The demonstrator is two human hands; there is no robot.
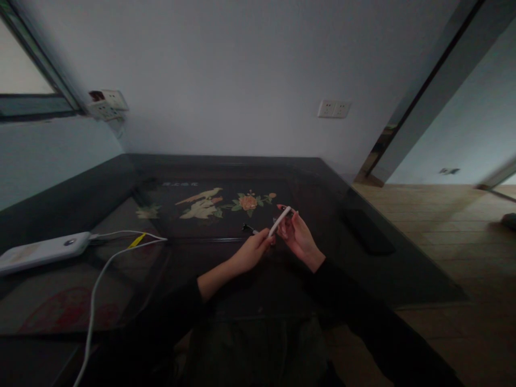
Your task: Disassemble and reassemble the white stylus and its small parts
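Note:
Over the dark table, my left hand is closed round the lower end of a slim white pen-like stick, which slants up to the right. The fingers of my right hand are curled at its upper end, thumb close to the tip. A small dark piece and a reddish tip show between those fingers, too small to name. Left of my left hand, a little dark-and-silver piece sticks out. I cannot tell whether it lies on the table or is held.
The glossy dark table bears a bird-and-flower picture. On its left lies a white power bank with a white cable running to the front edge. A flat black object lies on the right. Wall sockets are behind.

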